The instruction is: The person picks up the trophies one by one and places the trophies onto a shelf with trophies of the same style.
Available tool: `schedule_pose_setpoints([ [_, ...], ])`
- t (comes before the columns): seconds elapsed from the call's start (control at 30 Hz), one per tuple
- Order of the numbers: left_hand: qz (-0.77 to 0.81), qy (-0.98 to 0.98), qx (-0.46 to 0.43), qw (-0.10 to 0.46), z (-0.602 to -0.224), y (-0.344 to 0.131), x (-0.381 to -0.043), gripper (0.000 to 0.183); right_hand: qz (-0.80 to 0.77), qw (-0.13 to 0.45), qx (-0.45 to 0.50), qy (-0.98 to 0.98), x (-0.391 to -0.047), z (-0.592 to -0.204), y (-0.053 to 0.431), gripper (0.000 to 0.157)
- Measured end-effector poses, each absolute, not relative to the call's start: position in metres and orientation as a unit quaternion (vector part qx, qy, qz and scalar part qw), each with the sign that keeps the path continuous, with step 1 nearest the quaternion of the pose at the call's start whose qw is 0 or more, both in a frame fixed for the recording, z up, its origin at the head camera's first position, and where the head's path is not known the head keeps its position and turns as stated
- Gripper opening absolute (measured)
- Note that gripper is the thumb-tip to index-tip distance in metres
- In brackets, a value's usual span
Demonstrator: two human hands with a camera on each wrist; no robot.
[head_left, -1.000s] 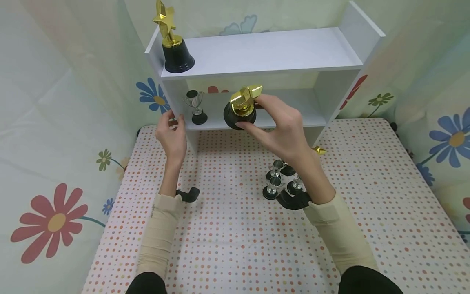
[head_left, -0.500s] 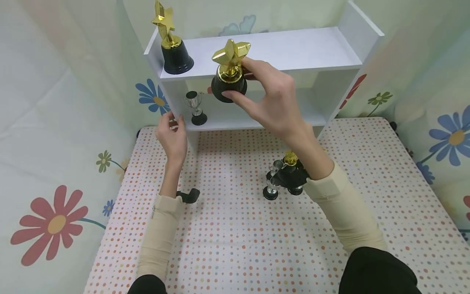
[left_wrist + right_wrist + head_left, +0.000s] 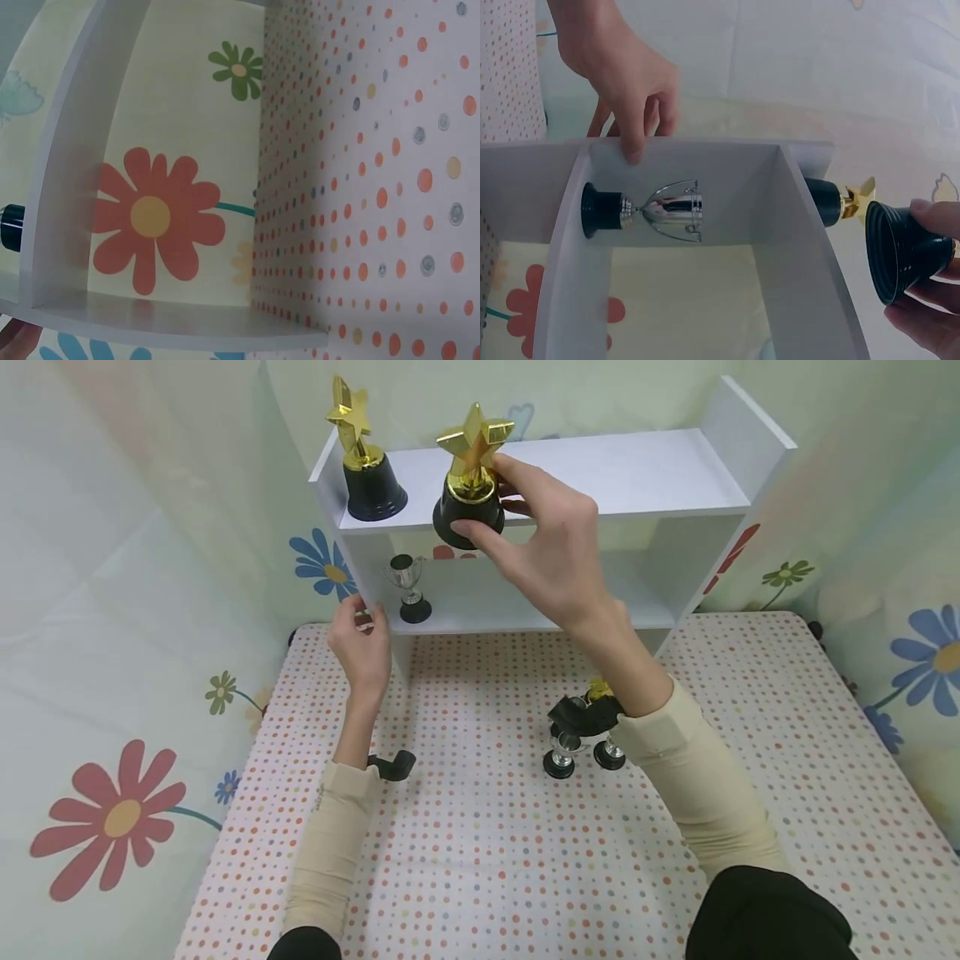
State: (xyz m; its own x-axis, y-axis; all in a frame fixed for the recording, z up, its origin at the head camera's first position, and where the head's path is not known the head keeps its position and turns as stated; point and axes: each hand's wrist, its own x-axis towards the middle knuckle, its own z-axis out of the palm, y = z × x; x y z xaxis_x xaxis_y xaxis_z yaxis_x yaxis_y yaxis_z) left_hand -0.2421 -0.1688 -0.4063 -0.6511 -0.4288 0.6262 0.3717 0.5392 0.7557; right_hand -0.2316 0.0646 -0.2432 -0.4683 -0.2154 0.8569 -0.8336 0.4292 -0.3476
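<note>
Dotted worktop [image 3: 465, 860] below; upper centre, the right hand [image 3: 553, 531] pinches a star trophy [image 3: 471, 485] that, carried too low, could catch the shelf [image 3: 615, 472] the left hand [image 3: 362, 643] grips.

The head camera is looking forward and down at shelf [image 3: 585, 468] and table [image 3: 480, 860]; the left wrist's is facing the shelf's bottom closely, tipped sideways; the right wrist's, also near and sideways, is sharing the held trophy [image 3: 471, 485] with the head's.
</note>
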Motion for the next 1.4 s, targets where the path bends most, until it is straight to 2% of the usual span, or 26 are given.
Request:
schedule_pose_setpoints([
  [0.27, -0.478, -0.774, 0.019, 0.416, -0.404, -0.170, -0.244, 0.020, 0.419, 0.344, 0.295, -0.786, -0.247, -0.232, 0.057, 0.045],
  [0.5, -0.486, -0.767, 0.024, 0.419, -0.405, -0.168, -0.241, 0.018, 0.401, 0.343, 0.256, -0.810, -0.253, -0.225, 0.050, 0.045],
  [0.87, -0.491, -0.764, 0.019, 0.419, -0.402, -0.165, -0.243, 0.019, 0.378, 0.305, 0.221, -0.846, -0.260, -0.220, 0.043, 0.044],
  [1.2, -0.499, -0.759, 0.025, 0.419, -0.406, -0.163, -0.239, 0.017, 0.355, 0.275, 0.192, -0.873, -0.262, -0.222, 0.038, 0.045],
  [1.4, -0.499, -0.755, 0.023, 0.425, -0.406, -0.163, -0.242, 0.015, 0.364, 0.277, 0.193, -0.868, -0.264, -0.224, 0.038, 0.052],
])
